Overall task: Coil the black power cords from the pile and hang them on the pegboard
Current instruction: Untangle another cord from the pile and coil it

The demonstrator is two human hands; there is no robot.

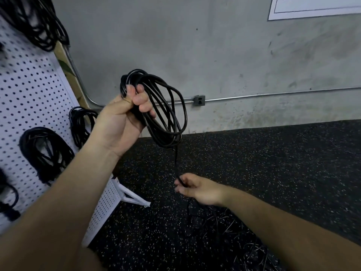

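Observation:
My left hand [125, 114] is raised and closed around a coil of black power cord [172, 114] with several loops hanging to the right of the fist. One strand drops from the coil's bottom down to my right hand [195, 189], which pinches it low over the floor. Below that hand the strand runs into a pile of black cords [230, 231] on the dark floor. The white pegboard [33, 90] leans at the left, with coiled cords [45, 151] hanging on it.
A grey concrete wall stands behind, with a metal conduit and an outlet box [199, 100]. The floor is black speckled rubber [273, 163]. The pegboard's white foot [134, 198] sticks out onto the floor. A white paper sign [312, 6] hangs top right.

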